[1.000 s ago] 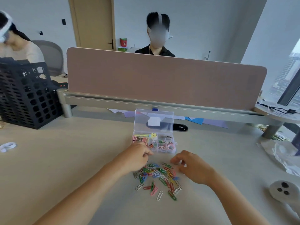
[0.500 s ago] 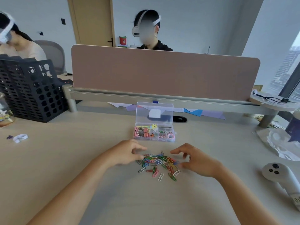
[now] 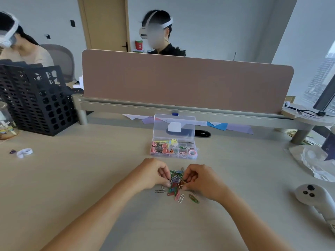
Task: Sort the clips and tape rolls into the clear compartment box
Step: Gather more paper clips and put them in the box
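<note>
A heap of coloured paper clips point(image 3: 175, 185) lies on the desk in front of me. My left hand point(image 3: 151, 173) and my right hand point(image 3: 201, 179) close in on the heap from both sides, curled fingertips digging into the clips. Behind them stands the clear compartment box point(image 3: 173, 148) with its lid up; it holds pink binder clips point(image 3: 159, 148) at the left, a yellow giraffe clip, loose clips in the middle, and a pink tape roll point(image 3: 192, 153) at the front right.
A black perforated crate point(image 3: 36, 98) stands at the back left beside a glass jar point(image 3: 6, 124). A white tape piece point(image 3: 24, 152) lies far left. A white controller point(image 3: 315, 198) and crumpled plastic point(image 3: 311, 160) sit right. A pink divider point(image 3: 186, 82) runs behind.
Both hands have come together, pushing the spread clips into a tighter heap between them. The camera has tilted, so the box appears farther away.
</note>
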The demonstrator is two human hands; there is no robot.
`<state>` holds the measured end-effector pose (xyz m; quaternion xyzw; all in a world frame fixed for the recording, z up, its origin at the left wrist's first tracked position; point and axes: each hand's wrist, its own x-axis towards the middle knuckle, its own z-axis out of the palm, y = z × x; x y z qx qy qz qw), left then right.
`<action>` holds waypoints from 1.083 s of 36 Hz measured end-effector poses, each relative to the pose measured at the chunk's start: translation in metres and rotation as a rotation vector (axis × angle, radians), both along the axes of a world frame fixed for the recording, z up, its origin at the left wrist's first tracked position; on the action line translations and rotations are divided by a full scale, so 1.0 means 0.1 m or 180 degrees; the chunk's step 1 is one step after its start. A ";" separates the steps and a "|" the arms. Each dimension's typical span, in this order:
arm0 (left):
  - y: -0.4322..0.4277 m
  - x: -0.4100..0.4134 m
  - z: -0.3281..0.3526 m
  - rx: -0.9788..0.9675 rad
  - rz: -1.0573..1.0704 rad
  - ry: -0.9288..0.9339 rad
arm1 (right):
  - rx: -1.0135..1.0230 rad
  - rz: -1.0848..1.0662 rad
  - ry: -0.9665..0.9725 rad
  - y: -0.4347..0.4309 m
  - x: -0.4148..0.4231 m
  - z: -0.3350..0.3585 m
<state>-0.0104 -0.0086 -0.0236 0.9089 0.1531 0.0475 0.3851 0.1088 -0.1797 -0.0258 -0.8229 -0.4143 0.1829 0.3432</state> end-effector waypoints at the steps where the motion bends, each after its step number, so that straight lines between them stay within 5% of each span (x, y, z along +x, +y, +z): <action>1: -0.02 0.00 -0.01 -0.0064 0.0029 -0.0102 | 0.0117 -0.0030 0.0058 0.02 -0.01 -0.02; 5: -0.03 0.00 -0.06 -0.0257 0.0304 -0.0699 | 0.0619 -0.0272 0.0139 0.00 0.03 -0.09; 8: 0.01 0.01 -0.10 0.0162 0.0474 -0.0963 | 0.0840 -0.0626 -0.0160 -0.04 0.10 -0.13; 17: 0.01 0.11 -0.24 0.1037 -0.0112 -0.0257 | -0.0160 -0.0233 -0.1248 0.04 0.04 -0.21; 33: 0.20 -0.09 0.07 0.0598 -0.0630 0.0131 | -0.0065 0.0354 -0.0374 -0.14 0.14 -0.02; 39: 0.30 -0.14 0.08 0.0574 -0.0706 0.0809 | -0.0285 0.0300 -0.0001 -0.18 0.18 0.01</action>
